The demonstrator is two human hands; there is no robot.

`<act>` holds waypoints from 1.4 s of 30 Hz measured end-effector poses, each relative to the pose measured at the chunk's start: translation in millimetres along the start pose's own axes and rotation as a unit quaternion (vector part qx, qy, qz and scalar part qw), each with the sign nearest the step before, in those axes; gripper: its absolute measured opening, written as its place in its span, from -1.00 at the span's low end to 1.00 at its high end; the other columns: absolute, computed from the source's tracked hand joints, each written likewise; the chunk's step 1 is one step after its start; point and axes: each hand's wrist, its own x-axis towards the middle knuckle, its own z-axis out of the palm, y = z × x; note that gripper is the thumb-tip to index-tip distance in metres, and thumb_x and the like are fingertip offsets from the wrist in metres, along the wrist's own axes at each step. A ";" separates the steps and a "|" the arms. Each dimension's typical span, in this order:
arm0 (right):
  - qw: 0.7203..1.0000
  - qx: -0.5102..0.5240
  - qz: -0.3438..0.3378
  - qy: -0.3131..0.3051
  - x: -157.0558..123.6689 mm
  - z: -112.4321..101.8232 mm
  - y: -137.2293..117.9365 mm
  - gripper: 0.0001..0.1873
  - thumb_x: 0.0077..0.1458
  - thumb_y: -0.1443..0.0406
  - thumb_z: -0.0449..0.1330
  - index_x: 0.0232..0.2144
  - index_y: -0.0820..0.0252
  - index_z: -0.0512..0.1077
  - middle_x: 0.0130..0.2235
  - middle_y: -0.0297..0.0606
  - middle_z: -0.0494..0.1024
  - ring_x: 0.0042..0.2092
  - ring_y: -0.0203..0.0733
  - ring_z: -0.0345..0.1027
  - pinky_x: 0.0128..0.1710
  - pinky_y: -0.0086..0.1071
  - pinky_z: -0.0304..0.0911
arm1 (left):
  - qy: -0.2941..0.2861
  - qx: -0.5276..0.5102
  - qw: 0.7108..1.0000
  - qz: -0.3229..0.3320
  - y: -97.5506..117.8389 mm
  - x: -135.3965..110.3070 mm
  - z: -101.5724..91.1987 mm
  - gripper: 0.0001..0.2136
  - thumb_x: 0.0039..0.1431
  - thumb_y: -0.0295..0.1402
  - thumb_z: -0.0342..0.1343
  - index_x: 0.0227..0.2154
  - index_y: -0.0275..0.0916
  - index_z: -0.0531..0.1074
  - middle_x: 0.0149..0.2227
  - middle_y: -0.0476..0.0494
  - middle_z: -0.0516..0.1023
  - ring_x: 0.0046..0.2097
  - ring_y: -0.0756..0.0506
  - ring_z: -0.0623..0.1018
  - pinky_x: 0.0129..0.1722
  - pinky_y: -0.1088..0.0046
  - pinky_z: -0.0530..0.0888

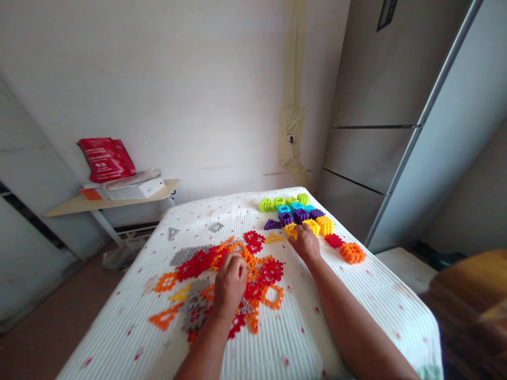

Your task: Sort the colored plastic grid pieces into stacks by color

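Observation:
My left hand [231, 282] hangs over a loose pile of interlocking plastic pieces, its fingers curled closed; whatever they may hold is hidden. Red pieces [196, 265], orange pieces [247, 258] and grey pieces [194, 311] lie mixed around it. Farther right, my right hand [306, 243] has its fingers closed on a stack of yellow pieces [290, 230]. Beside that are two more yellow stacks [326, 226]. Behind them stand rows of purple stacks [301, 216], blue stacks [297, 207] and green stacks [279, 201].
A red stack [334, 240] and an orange stack [353, 253] sit near the right edge of the cloth-covered table [146, 327]. A side table [71, 206] at left bears a red bag [105, 160] and boxes. At right stands a tall refrigerator [372, 153].

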 end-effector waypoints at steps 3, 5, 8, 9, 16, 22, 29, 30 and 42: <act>1.000 -0.004 -0.002 -0.008 1.0 1.3 -0.3 -0.65 0.06 0.22 0.06 -0.11 0.24 0.37 -0.14 -0.11 0.41 -0.15 -0.14 0.35 -0.31 -0.40 0.23 | 0.014 -0.012 1.000 -0.008 3.1 3.0 -4.5 -0.82 0.06 -0.58 -0.04 -0.56 -0.19 0.23 -0.43 -0.05 0.36 -0.32 -0.01 0.43 -0.31 0.48 0.39; 1.000 -0.007 -0.002 -0.014 1.0 1.8 -0.2 -0.64 0.07 0.22 0.05 -0.09 0.24 0.36 -0.13 -0.10 0.41 -0.14 -0.14 0.35 -0.30 -0.40 0.23 | 0.043 -0.021 0.999 -0.020 4.7 6.7 -11.0 -0.83 0.06 -0.57 -0.02 -0.56 -0.20 0.24 -0.42 -0.05 0.37 -0.31 -0.01 0.43 -0.28 0.48 0.39; 1.000 -0.013 0.001 -0.023 0.2 1.6 0.0 -0.67 0.08 0.22 0.04 -0.13 0.24 0.38 -0.14 -0.09 0.41 -0.16 -0.14 0.35 -0.32 -0.39 0.22 | 0.110 -0.034 0.992 -0.060 0.7 13.3 -24.7 -0.86 0.06 -0.53 0.02 -0.54 -0.20 0.26 -0.39 -0.05 0.40 -0.29 -0.01 0.44 -0.25 0.47 0.40; 1.000 -0.013 -0.001 -0.022 -0.3 1.3 0.0 -0.68 0.08 0.22 0.04 -0.14 0.25 0.39 -0.15 -0.09 0.41 -0.17 -0.13 0.36 -0.34 -0.39 0.22 | 0.129 -0.040 0.987 -0.084 -3.4 15.1 -29.6 -0.88 0.06 -0.51 0.03 -0.53 -0.21 0.28 -0.39 -0.05 0.41 -0.29 -0.01 0.45 -0.26 0.47 0.40; 0.995 0.035 -0.057 0.071 -7.1 -5.6 -6.3 -0.67 0.16 0.20 -0.05 -0.12 0.19 0.38 -0.07 -0.15 0.40 -0.19 -0.18 0.35 -0.41 -0.41 0.17 | -0.011 0.117 0.974 -0.196 -52.3 12.6 -53.7 -0.85 -0.04 -0.51 0.04 -0.49 -0.16 0.47 -0.45 -0.04 0.53 -0.41 -0.04 0.48 -0.40 0.47 0.38; 0.984 0.081 -0.133 0.080 -15.1 -6.9 -17.4 -0.69 0.18 0.27 -0.08 -0.21 0.20 0.44 -0.08 -0.15 0.43 -0.16 -0.20 0.33 -0.32 -0.43 0.19 | -0.139 0.249 0.935 -0.208 -61.1 -0.4 -48.7 -0.85 -0.11 -0.47 0.07 -0.61 -0.13 0.52 -0.55 -0.14 0.51 -0.48 -0.11 0.45 -0.53 0.45 0.26; 0.977 0.093 -0.172 0.084 -18.7 2.3 -20.1 -0.70 0.16 0.31 -0.07 -0.22 0.21 0.44 -0.11 -0.16 0.46 -0.20 -0.23 0.35 -0.30 -0.44 0.21 | -0.182 0.259 0.928 -0.196 -55.5 -3.4 -40.0 -0.67 -0.12 -0.57 0.05 -0.33 -0.07 0.56 -0.42 -0.17 0.53 -0.35 -0.13 0.47 -0.40 0.40 0.34; 0.975 0.093 -0.180 0.089 -19.2 4.0 -20.5 -0.71 0.15 0.32 -0.06 -0.23 0.20 0.45 -0.12 -0.17 0.47 -0.22 -0.24 0.36 -0.31 -0.44 0.21 | -0.197 0.257 0.925 -0.200 -53.6 -2.7 -38.9 -0.65 -0.11 -0.56 0.06 -0.28 -0.05 0.55 -0.40 -0.17 0.53 -0.32 -0.13 0.48 -0.36 0.38 0.36; 0.963 0.104 -0.229 0.097 -23.6 10.6 -24.4 -0.75 0.13 0.35 -0.03 -0.26 0.19 0.44 -0.15 -0.17 0.49 -0.23 -0.26 0.39 -0.34 -0.49 0.22 | -0.313 0.270 0.866 -0.283 -32.5 9.7 -38.4 -0.72 0.04 -0.37 0.06 -0.14 -0.10 0.42 -0.16 -0.19 0.48 -0.05 -0.23 0.41 -0.15 0.24 0.33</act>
